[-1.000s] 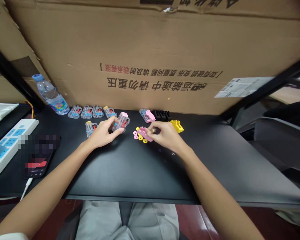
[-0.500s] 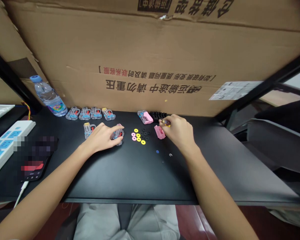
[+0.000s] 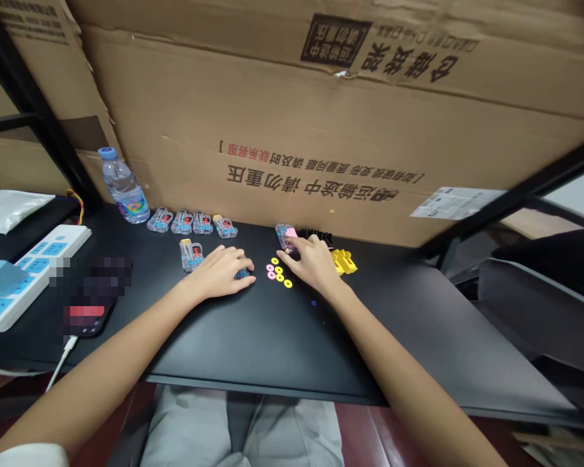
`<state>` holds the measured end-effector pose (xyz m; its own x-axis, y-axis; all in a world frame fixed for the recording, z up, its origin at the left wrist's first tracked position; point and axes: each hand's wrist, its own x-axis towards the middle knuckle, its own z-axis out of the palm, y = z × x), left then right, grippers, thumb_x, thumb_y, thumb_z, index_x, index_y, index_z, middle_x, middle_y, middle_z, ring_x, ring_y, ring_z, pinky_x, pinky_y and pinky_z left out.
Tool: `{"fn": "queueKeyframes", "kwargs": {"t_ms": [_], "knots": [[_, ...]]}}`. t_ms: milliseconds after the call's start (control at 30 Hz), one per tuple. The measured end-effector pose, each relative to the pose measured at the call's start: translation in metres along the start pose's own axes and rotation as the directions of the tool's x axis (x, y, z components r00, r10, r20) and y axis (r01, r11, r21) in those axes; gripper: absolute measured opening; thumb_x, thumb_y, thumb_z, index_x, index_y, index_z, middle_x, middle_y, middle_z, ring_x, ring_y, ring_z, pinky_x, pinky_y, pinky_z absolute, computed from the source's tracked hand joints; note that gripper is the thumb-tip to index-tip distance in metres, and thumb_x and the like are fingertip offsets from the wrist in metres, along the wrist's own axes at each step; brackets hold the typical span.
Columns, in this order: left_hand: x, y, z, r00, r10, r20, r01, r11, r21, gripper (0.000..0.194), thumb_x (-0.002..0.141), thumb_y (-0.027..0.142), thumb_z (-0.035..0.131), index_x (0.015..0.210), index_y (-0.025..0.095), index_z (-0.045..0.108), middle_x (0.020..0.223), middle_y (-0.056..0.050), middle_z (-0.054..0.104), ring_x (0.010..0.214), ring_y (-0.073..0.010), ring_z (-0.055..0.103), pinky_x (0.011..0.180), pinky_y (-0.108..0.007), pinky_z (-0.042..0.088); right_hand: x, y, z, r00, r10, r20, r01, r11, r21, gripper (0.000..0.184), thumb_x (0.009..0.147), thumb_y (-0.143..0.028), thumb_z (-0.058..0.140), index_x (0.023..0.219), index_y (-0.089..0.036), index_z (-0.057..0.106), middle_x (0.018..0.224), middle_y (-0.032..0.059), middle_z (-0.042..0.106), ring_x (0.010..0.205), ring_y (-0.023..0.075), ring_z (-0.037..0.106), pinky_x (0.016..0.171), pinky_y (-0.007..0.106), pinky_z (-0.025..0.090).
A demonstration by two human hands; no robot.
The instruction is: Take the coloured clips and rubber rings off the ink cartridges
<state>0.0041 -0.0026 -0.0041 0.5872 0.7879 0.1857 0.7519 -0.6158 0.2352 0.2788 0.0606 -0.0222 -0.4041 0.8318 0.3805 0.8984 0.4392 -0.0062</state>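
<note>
My left hand (image 3: 224, 271) curls over a small clear plastic toy gun (image 3: 244, 273) with blue parts, thumb and fingers around it; most of it is hidden. My right hand (image 3: 315, 264) is low over the table, thumb and index finger apart, beside a clear-and-pink toy gun (image 3: 286, 231). A tiny yellowish bit shows by its fingertips, too small to name. Between the hands lie several yellow ring discs (image 3: 279, 270) and pink ring discs (image 3: 271, 275). Yellow plastic parts (image 3: 345, 261) lie right of my right hand, and black parts (image 3: 316, 235) lie behind it.
Several clear toy guns (image 3: 182, 222) stand in a row along the cardboard (image 3: 282, 117), with another (image 3: 191, 255) in front. At left are a water bottle (image 3: 124, 188), a power strip (image 3: 34, 272) and a phone (image 3: 97, 295) on a cable. A blue disc (image 3: 314, 303) lies nearer the front edge.
My right hand has moved left, towards the clear-and-pink toy gun, uncovering the yellow parts. The pink part it was beside is now out of sight. The camera view has shifted.
</note>
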Motion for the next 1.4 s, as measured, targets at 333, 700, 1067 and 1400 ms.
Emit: {"fn": "queueKeyframes", "kwargs": {"t_ms": [333, 700, 1067, 1400], "knots": [[-0.008, -0.017, -0.03, 0.945, -0.321, 0.068, 0.305, 0.935, 0.181, 0.024, 0.096, 0.034, 0.061, 0.108, 0.019, 0.076, 0.093, -0.011, 0.081, 0.096, -0.0343, 0.077, 0.095, -0.047, 0.047, 0.008, -0.074, -0.009, 0.979, -0.205, 0.016, 0.203, 0.976, 0.084, 0.028, 0.104, -0.04, 0.068, 0.115, -0.017, 0.078, 0.124, 0.014, 0.08, 0.102, 0.0319, 0.062, 0.087, 0.043, 0.044], [-0.01, -0.011, -0.014, 0.991, -0.134, -0.011, 0.134, 0.99, 0.031, 0.101, 0.076, 0.079, 0.081, 0.157, 0.024, 0.055, 0.154, -0.017, 0.06, 0.136, -0.042, 0.056, 0.116, -0.055, 0.04, -0.034, -0.058, -0.028, 0.91, -0.296, -0.289, 0.393, 0.837, 0.381, 0.015, 0.105, -0.022, 0.061, 0.111, -0.022, 0.075, 0.108, 0.0101, 0.081, 0.085, 0.0246, 0.067, 0.075, 0.041, 0.049], [-0.003, 0.007, -0.003, 0.986, -0.029, -0.162, 0.007, 0.99, -0.138, 0.079, 0.092, 0.058, 0.077, 0.159, 0.022, 0.056, 0.143, -0.016, 0.065, 0.131, -0.0345, 0.063, 0.115, -0.051, 0.047, -0.045, -0.057, -0.03, 0.786, -0.519, -0.336, 0.605, 0.757, 0.245, 0.025, 0.108, -0.019, 0.06, 0.131, -0.022, 0.068, 0.126, 0.0135, 0.077, 0.102, 0.0247, 0.072, 0.083, 0.039, 0.053], [-0.001, 0.007, -0.022, 0.986, -0.081, -0.148, -0.069, 0.607, -0.792, 0.057, 0.106, 0.063, 0.05, 0.131, 0.021, 0.079, 0.135, -0.012, 0.077, 0.13, -0.0325, 0.07, 0.114, -0.048, 0.051, -0.034, -0.032, -0.036, 0.858, -0.183, -0.48, 0.437, 0.751, 0.494, 0.024, 0.104, -0.04, 0.071, 0.123, -0.026, 0.071, 0.11, 0.0116, 0.08, 0.098, 0.0284, 0.074, 0.082, 0.044, 0.056]]}}
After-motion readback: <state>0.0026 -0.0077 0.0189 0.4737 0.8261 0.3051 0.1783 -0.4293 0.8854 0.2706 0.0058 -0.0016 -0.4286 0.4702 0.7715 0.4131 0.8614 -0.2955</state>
